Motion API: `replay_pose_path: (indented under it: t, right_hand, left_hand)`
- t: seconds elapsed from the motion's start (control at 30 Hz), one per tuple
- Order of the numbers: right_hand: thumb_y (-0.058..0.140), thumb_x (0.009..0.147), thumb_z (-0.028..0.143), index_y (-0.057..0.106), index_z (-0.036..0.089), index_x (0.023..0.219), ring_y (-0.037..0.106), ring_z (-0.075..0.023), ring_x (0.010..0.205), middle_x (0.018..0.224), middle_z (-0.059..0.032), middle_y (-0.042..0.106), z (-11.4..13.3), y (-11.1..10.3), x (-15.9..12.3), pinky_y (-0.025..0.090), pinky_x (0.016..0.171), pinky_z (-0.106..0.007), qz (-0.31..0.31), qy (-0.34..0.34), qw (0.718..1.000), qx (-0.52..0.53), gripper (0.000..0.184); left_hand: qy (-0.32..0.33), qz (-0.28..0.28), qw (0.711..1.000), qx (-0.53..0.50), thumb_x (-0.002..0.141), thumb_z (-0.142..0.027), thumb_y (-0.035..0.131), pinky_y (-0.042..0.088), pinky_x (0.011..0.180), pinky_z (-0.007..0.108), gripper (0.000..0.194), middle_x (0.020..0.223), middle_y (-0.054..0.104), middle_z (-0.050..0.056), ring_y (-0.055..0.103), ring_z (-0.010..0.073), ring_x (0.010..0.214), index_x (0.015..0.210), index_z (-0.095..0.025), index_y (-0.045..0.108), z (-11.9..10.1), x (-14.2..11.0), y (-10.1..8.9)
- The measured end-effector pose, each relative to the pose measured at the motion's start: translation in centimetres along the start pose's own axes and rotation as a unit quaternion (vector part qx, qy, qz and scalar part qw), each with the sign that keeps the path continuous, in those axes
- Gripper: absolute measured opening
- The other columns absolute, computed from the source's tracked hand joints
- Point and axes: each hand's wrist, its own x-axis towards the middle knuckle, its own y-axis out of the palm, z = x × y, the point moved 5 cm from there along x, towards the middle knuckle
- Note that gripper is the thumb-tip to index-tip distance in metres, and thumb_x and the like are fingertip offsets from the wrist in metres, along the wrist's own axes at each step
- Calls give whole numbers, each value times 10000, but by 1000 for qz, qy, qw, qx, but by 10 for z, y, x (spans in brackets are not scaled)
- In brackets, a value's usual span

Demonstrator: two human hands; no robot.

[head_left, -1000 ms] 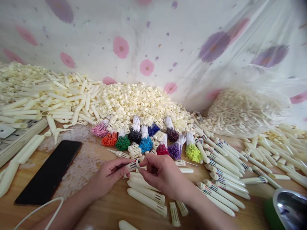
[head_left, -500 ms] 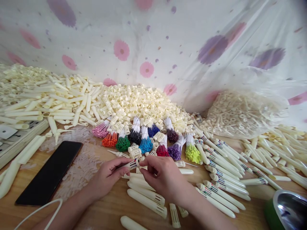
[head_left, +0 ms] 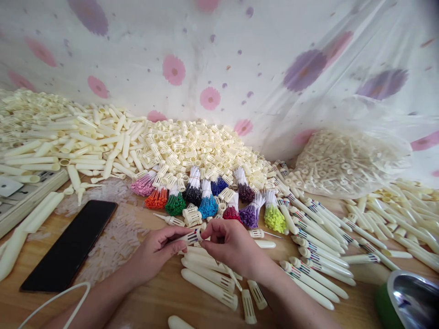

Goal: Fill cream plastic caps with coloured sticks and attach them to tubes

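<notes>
A cream multicolour pen (head_left: 190,237) with coloured marks in its slots lies across my left hand (head_left: 156,251), whose thumb and fingers are closed round it. At the pen's right end, my right hand (head_left: 233,244) pinches with thumb and forefinger; what is between the tips is mostly hidden. A thin cream stick (head_left: 233,277) shows below my right palm, and I cannot tell whether it is held or lying. Several cream barrels with slotted ends (head_left: 209,289) lie below the hands. Two loose slotted collars (head_left: 248,307) are beside them.
Behind the hands stand bundles of coloured refills (head_left: 207,205) and a heap of slotted collars (head_left: 202,146). A black phone (head_left: 70,246) and small clear tubes (head_left: 109,244) lie left. Rows of filled pens (head_left: 322,256), a bag of parts (head_left: 350,164) and a green-sided metal bowl (head_left: 387,297) are right.
My right fingers have shifted slightly at the pen's end. The thin cream stick and more of a slotted collar now show below my right hand. The left hand keeps its hold.
</notes>
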Motion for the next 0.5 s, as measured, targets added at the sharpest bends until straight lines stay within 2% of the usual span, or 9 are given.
replay_pose_path:
  t: [0.1, 0.17, 0.27, 0.37, 0.43, 0.5]
  right_hand:
    - [581, 733, 150, 594, 167, 676, 402, -68, 446, 484, 67, 478, 5, -1, -4, 285, 451, -175, -32, -10, 999, -33, 61]
    - [560, 716, 106, 574, 176, 653, 415, -75, 461, 500, 58, 494, 10, -1, -7, 279, 467, -181, -69, -42, 992, -96, 96]
    - [507, 717, 56, 534, 180, 649, 422, -90, 473, 519, 39, 501, 21, 1, -13, 253, 478, -201, -110, -142, 960, -213, 144]
    - [448, 788, 76, 499, 181, 652, 420, -107, 484, 533, 16, 505, 26, 4, -15, 233, 478, -222, -121, -220, 924, -287, 178]
    - [432, 806, 86, 484, 184, 651, 423, -108, 487, 534, 14, 504, 25, 3, -14, 233, 481, -221, -120, -230, 920, -294, 190]
    - [445, 792, 84, 475, 185, 649, 432, -102, 491, 537, 20, 500, 24, 2, -12, 243, 485, -209, -114, -221, 929, -275, 177]
  left_hand:
    - [-1, 5, 1000, -13, 800, -278, 621, 523, 689, 258, 278, 880, 746, 42, 655, 182, 756, 1058, -199, 689, 0, 0, 1]
    - [3, 10, 1000, -23, 801, -276, 625, 526, 712, 264, 260, 961, 741, 45, 656, 185, 788, 1043, -208, 691, -1, 0, 1]
    - [9, 14, 999, -38, 799, -271, 630, 531, 738, 275, 231, 1009, 732, 45, 657, 198, 845, 1014, -211, 689, -2, 0, 2]
    - [17, 5, 999, -49, 795, -261, 634, 527, 780, 282, 204, 998, 733, 31, 651, 205, 906, 989, -218, 684, -2, 0, 1]
    - [20, -2, 999, -49, 790, -258, 641, 522, 805, 289, 195, 984, 733, 25, 649, 207, 925, 976, -220, 685, -3, 1, 1]
    - [18, -4, 999, -51, 784, -260, 647, 523, 804, 296, 195, 972, 734, 27, 651, 211, 920, 969, -216, 686, -4, 1, 1]
